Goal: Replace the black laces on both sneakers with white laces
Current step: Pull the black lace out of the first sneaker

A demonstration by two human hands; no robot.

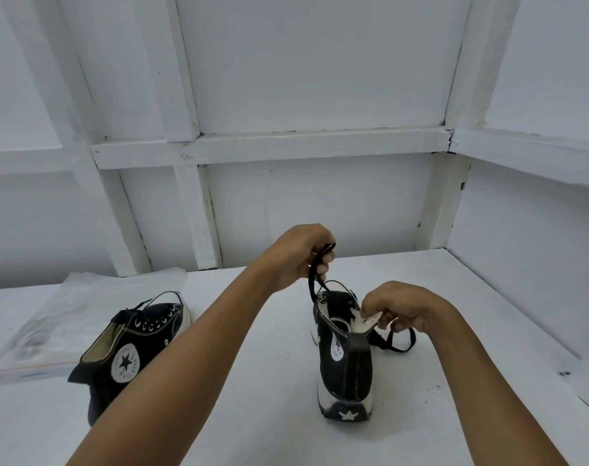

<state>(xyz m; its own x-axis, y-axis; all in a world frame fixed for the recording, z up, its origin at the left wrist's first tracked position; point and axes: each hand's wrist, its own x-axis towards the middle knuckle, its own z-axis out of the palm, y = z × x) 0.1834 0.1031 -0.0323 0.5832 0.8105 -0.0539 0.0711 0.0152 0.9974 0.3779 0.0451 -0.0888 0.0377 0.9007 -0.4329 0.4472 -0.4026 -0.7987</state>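
Observation:
A black high-top sneaker (pixel 345 368) stands upright on the white table, heel toward me. My left hand (pixel 298 255) grips its black lace (pixel 315 280) and holds it taut above the shoe's front. My right hand (pixel 402 307) pinches the turned-out right flap of the sneaker's upper (pixel 367 322). The other end of the lace (pixel 399 341) loops on the table behind that hand. A second black sneaker (pixel 131 351), still laced in black, lies on the left, partly hidden by my left forearm.
A clear plastic bag (pixel 50 317) lies flat at the table's left, beside the second sneaker. White panelled walls close the table at the back and right. The table's surface (pixel 252 415) is white, with small dark specks at the right.

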